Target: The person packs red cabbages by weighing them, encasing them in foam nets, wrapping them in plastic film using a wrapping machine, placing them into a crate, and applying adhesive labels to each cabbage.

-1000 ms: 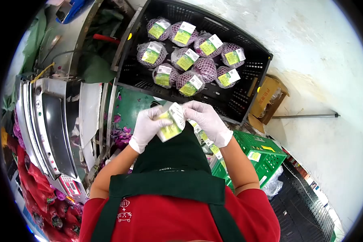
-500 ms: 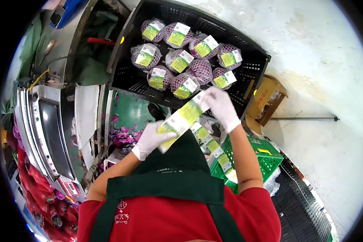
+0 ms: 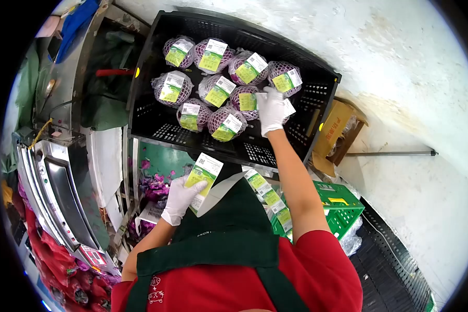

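My left hand point(image 3: 183, 197), in a white glove, grips a strip of green-and-white labels point(image 3: 205, 174) in front of the apron. Pale backing paper point(image 3: 224, 192) curls off it to the right. My right hand point(image 3: 272, 110), gloved too, reaches into a black crate point(image 3: 174, 136). Its bunched fingers are at the right edge of a label point(image 3: 248, 102) lying on a netted red cabbage point(image 3: 240, 92). Fingertip contact is partly hidden. Several other netted red cabbages point(image 3: 172, 87) sit around it, with labels on top. One behind my right wrist is mostly covered.
A longer label strip point(image 3: 272, 197) hangs beside a green crate point(image 3: 338, 208) at my right. An open cardboard box point(image 3: 338, 130) stands by the wall. At left is a metal machine point(image 3: 62, 182), with purple leaf scraps point(image 3: 156, 187) near it and red net bags point(image 3: 52, 255) below.
My right hand has left the label strip and moved up into the crate. The cabbage there, bare before, now has a label on it. My left hand still holds the strip, now more upright.
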{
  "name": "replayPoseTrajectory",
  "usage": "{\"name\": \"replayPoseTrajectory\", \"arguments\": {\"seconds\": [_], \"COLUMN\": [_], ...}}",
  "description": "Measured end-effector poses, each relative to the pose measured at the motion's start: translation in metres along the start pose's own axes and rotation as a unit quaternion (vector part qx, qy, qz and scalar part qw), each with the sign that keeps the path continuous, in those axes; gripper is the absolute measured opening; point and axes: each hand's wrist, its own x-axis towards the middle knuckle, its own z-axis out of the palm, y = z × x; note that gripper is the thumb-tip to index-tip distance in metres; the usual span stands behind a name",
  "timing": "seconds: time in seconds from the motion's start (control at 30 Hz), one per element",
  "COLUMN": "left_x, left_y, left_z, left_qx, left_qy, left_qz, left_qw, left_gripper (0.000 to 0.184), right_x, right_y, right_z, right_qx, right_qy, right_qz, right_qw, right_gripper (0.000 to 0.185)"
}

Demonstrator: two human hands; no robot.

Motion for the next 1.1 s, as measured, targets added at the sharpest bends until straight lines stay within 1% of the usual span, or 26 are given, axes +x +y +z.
{"name": "replayPoseTrajectory", "arguments": {"seconds": [0.03, 0.1, 0.13, 0.23, 0.27, 0.3, 0.33, 0.37, 0.4, 0.43, 0.5, 0.57, 0.6, 0.63, 0.67, 0.7, 0.73, 0.77, 0.83, 0.87, 0.9, 0.97, 1.0, 1.03, 1.07, 1.1], "left_x": [0.002, 0.004, 0.004, 0.001, 0.002, 0.001, -0.001, -0.004, -0.006, -0.006, -0.012, -0.023, -0.035, -0.047, -0.051, -0.045, -0.048, -0.057, -0.063, -0.064, -0.061, -0.049, -0.042, -0.035, -0.041, -0.035], "left_y": [0.001, 0.004, 0.007, 0.02, 0.022, 0.025, 0.035, 0.041, 0.042, 0.042, 0.041, 0.046, 0.055, 0.06, 0.064, 0.056, 0.053, 0.05, 0.038, 0.034, 0.029, 0.013, 0.004, 0.0, -0.007, -0.02], "left_z": [0.002, 0.008, 0.01, 0.012, 0.012, 0.012, 0.012, 0.013, 0.015, 0.016, 0.014, 0.021, 0.035, 0.048, 0.038, 0.033, 0.034, 0.042, 0.052, 0.054, 0.058, 0.072, 0.082, 0.091, 0.112, 0.131], "left_qx": [0.001, -0.004, -0.001, 0.021, -0.002, -0.026, -0.025, -0.024, -0.009, 0.006, 0.039, 0.076, 0.023, -0.03, 0.048, 0.084, 0.115, 0.126, 0.096, 0.116, 0.135, 0.168, 0.218, 0.266, 0.268, 0.269], "left_qy": [-0.002, -0.002, 0.0, 0.013, 0.025, 0.038, 0.031, 0.02, 0.012, 0.0, -0.052, -0.115, -0.075, -0.04, -0.11, -0.131, -0.142, -0.133, -0.149, -0.161, -0.168, -0.184, -0.187, -0.185, -0.23, -0.241], "left_qz": [0.001, 0.015, 0.018, 0.055, 0.069, 0.081, 0.082, 0.101, 0.117, 0.135, 0.154, 0.166, 0.246, 0.316, 0.275, 0.281, 0.292, 0.28, 0.261, 0.256, 0.254, 0.284, 0.289, 0.293, 0.276, 0.209], "left_qw": [1.0, 1.0, 1.0, 0.998, 0.997, 0.996, 0.996, 0.994, 0.993, 0.991, 0.986, 0.976, 0.966, 0.947, 0.954, 0.947, 0.939, 0.942, 0.949, 0.946, 0.943, 0.926, 0.913, 0.9, 0.894, 0.909], "left_gripper": [0.026, 0.024, 0.024, 0.023, 0.023, 0.023, 0.024, 0.024, 0.025, 0.026, 0.026, 0.026, 0.025, 0.024, 0.021, 0.019, 0.018, 0.017, 0.018, 0.018, 0.019, 0.017, 0.013, 0.011, 0.01, 0.011], "right_x": [-0.002, -0.012, -0.008, -0.015, -0.02, -0.033, -0.053, -0.078, -0.099, -0.116, -0.152, -0.186, -0.203, -0.219, -0.236, -0.252, -0.265, -0.278, -0.303, -0.313, -0.325, -0.352, -0.368, -0.381, -0.394, -0.408], "right_y": [0.002, -0.001, 0.003, -0.024, -0.037, -0.038, -0.07, -0.082, -0.111, -0.12, -0.131, -0.128, -0.129, -0.13, -0.138, -0.142, -0.141, -0.135, -0.121, -0.106, -0.098, -0.072, -0.063, -0.046, -0.042, -0.039], "right_z": [0.011, 0.033, 0.034, -0.019, -0.037, -0.04, -0.084, -0.101, -0.137, -0.135, -0.143, -0.135, -0.134, -0.136, -0.141, -0.144, -0.145, -0.148, -0.16, -0.147, -0.161, -0.17, -0.183, -0.187, -0.199, -0.21], "right_qx": [0.019, -0.025, -0.01, 0.025, 0.092, 0.289, 0.412, 0.538, 0.517, 0.555, 0.511, 0.56, 0.548, 0.472, 0.494, 0.518, 0.492, 0.463, 0.507, 0.545, 0.513, 0.607, 0.603, 0.684, 0.759, 0.824], "right_qy": [-0.019, -0.048, -0.081, -0.073, -0.071, -0.118, -0.236, -0.298, -0.357, -0.367, -0.314, -0.212, -0.177, -0.169, -0.164, -0.154, -0.125, -0.099, -0.092, -0.056, -0.04, 0.013, 0.04, 0.018, 0.057, 0.091], "right_qz": [-0.025, -0.009, 0.002, 0.003, -0.022, 0.014, 0.067, 0.024, 0.107, 0.057, 0.119, 0.15, 0.131, 0.111, 0.137, 0.165, 0.15, 0.137, 0.146, 0.137, 0.149, 0.141, 0.161, 0.171, 0.146, 0.121], "right_qw": [0.999, 0.998, 0.997, 0.997, 0.993, 0.95, 0.877, 0.788, 0.771, 0.745, 0.792, 0.787, 0.807, 0.858, 0.843, 0.825, 0.848, 0.87, 0.844, 0.825, 0.844, 0.782, 0.78, 0.709, 0.632, 0.546], "right_gripper": [0.062, 0.071, 0.075, 0.069, 0.062, 0.052, 0.048, 0.046, 0.044, 0.036, 0.028, 0.024, 0.026, 0.029, 0.032, 0.034, 0.036, 0.037, 0.04, 0.042, 0.046, 0.047, 0.051, 0.064, 0.07, 0.078]}}
